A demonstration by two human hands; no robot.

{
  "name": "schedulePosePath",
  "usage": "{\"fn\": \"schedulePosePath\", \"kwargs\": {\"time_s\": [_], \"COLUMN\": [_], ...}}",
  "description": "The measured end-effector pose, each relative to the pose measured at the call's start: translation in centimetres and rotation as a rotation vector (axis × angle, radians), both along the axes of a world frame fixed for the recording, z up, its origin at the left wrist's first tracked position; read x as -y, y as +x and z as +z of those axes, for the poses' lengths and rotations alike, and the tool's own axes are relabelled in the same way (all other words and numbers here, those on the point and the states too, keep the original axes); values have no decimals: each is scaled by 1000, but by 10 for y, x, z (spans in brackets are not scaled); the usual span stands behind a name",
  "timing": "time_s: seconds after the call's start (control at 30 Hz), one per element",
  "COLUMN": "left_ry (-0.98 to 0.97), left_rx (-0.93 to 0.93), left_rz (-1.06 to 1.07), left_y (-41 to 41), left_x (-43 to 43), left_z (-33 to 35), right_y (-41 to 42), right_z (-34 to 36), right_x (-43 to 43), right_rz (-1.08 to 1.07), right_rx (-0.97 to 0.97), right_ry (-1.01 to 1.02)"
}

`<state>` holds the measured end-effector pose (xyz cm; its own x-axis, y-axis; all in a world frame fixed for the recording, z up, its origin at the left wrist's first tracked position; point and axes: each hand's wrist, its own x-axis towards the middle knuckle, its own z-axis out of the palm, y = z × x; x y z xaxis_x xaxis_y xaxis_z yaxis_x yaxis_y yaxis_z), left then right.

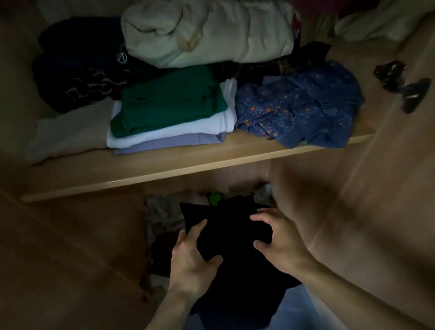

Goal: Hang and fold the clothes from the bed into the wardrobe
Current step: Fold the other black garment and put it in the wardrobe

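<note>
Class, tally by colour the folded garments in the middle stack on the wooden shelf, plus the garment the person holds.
Green folded garment: 1
White folded garment: 1
Lilac folded garment: 1
Black garment, gripped by left hand and right hand: 1
Total: 4

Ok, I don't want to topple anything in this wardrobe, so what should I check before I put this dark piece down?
1. Grip: left hand and right hand both curl round the black folded garment: ok.
2. Fold finished: a dark part hangs below the wrists: not ok.
3. Free room on the light wooden shelf: only its front strip is bare: not ok.
4. Stack topped by the green folded top lies level: ok.
5. Blue patterned garment overhangs the shelf's front edge: not ok.
6. Space in the compartment below the shelf: too dim, cannot tell.
</note>
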<state>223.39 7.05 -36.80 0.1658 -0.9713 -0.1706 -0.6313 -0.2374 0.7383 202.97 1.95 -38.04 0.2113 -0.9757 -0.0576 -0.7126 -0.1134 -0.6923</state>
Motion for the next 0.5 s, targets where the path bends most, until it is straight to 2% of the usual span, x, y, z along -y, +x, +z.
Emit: {"fn": "schedulePosePath", "kwargs": {"time_s": [0.23, 0.4, 0.5], "left_ry": [-60, -176, -253], "left_rx": [-77, -32, -9], "left_rz": [-56, -63, -44], "left_y": [16, 19, 18], "left_x": [142, 217, 247], "left_z": [-152, -258, -301], "right_y": [15, 14, 11], "right_z": [-149, -246, -279], "right_x": [131, 198, 226], "right_rz": [-62, -106, -154], "right_rx": [22, -14, 8], "right_ry": [-29, -145, -163]}}
